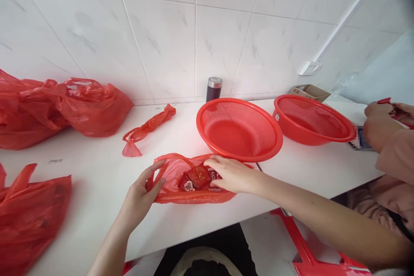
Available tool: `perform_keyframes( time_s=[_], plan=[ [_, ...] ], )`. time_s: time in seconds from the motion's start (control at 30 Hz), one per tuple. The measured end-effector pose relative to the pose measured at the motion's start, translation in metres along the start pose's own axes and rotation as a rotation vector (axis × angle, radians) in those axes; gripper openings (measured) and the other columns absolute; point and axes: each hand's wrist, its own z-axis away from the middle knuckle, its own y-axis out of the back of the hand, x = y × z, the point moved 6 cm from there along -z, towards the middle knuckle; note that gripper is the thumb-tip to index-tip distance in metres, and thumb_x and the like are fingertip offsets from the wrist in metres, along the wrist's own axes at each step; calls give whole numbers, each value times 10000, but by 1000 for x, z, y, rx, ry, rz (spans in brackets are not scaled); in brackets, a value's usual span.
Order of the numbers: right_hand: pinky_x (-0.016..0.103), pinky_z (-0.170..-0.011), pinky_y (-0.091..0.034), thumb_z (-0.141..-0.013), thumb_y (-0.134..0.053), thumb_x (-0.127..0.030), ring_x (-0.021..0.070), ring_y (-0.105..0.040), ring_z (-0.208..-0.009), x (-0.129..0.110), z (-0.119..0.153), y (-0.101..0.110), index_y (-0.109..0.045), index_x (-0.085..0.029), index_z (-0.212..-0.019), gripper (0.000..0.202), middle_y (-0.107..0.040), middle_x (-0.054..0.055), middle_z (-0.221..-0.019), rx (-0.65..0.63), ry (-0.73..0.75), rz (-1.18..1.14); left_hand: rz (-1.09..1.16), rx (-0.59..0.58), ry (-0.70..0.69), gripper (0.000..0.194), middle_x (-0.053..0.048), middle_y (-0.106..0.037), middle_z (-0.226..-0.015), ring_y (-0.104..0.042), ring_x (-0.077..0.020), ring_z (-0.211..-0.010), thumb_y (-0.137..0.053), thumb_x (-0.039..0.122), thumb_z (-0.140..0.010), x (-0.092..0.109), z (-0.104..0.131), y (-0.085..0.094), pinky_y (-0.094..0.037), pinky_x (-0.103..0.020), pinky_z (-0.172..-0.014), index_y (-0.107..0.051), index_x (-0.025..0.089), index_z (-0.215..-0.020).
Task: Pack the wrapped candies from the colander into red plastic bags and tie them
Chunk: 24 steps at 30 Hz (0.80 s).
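Observation:
A small red plastic bag [181, 196] lies on the white counter [97, 172] in front of me. My left hand [142, 192] pinches the bag's left handle and holds its mouth apart. My right hand [231, 174] reaches into the bag, fingers resting on small red packets [196, 177] inside. Whether it grips one I cannot tell. Just behind the bag stands a red perforated basket [239, 129] with nothing in it.
A second red basket [312, 118] sits to the right, beside another person's hands [380, 123]. Full red bags [61, 105] lie at the back left, another red bag [29, 215] at the near left, a twisted bag [148, 128] mid-counter. A dark flask [214, 89] stands by the tiled wall.

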Motion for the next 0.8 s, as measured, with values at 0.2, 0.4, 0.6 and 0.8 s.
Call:
perform_keyframes(
  time_s=[0.2,0.4,0.6,0.8],
  plan=[
    [417,-848,-443,-843,-640,-324,288,-619,-978,9,59,12,-640,-222,-1113,288,-686,89,-994,128,8,205,177,99,29,571,-31,-659,-1031,-604,-139,-637,-616,530,-792,-1,6,6,-501,-256,-550,-492,292,-1296],
    [321,-649,-451,-861,-440,-41,196,-627,-700,32,97,35,-649,-198,-825,264,-673,41,-763,237,42,275,215,109,103,350,10,-615,-672,-551,-135,-566,-707,505,-717,-11,3,28,-442,-234,-514,-640,204,-884],
    [283,-781,-526,-882,-431,-43,155,-652,-910,2,129,104,-617,-220,-964,270,-680,38,-992,945,323,52,777,119,-61,337,21,-648,-662,-565,-113,-591,-842,443,-585,58,1,73,-491,-194,-536,-644,203,-714],
    [264,-767,-553,-865,-412,4,145,-662,-888,-29,120,115,-637,-222,-963,334,-682,31,-938,1011,527,123,945,282,-200,197,9,-650,-682,-579,-109,-584,-783,308,-678,99,1,85,-522,-195,-529,-675,153,-734]
  ],
)
